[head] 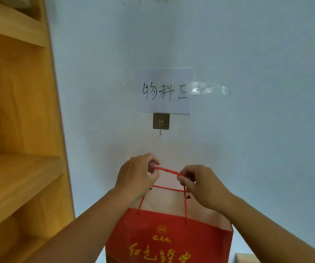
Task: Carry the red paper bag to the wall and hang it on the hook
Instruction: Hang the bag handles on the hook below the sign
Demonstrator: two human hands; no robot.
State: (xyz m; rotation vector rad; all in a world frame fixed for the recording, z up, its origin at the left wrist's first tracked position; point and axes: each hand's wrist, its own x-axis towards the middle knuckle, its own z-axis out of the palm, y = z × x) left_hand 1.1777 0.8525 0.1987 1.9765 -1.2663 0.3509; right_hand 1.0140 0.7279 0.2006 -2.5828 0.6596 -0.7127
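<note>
The red paper bag with gold lettering hangs in front of me, low in the middle of the view. Its red rope handle is stretched between my hands. My left hand pinches the handle's left end and my right hand pinches its right end. The hook, a small metal hook on a square brown adhesive plate, sits on the white wall directly above the handle, a short gap away. The bag's second handle hangs loose behind my hands.
A paper sign with handwritten characters is stuck just above the hook, with a strip of clear tape to its right. A wooden shelf unit stands along the left, close to the wall.
</note>
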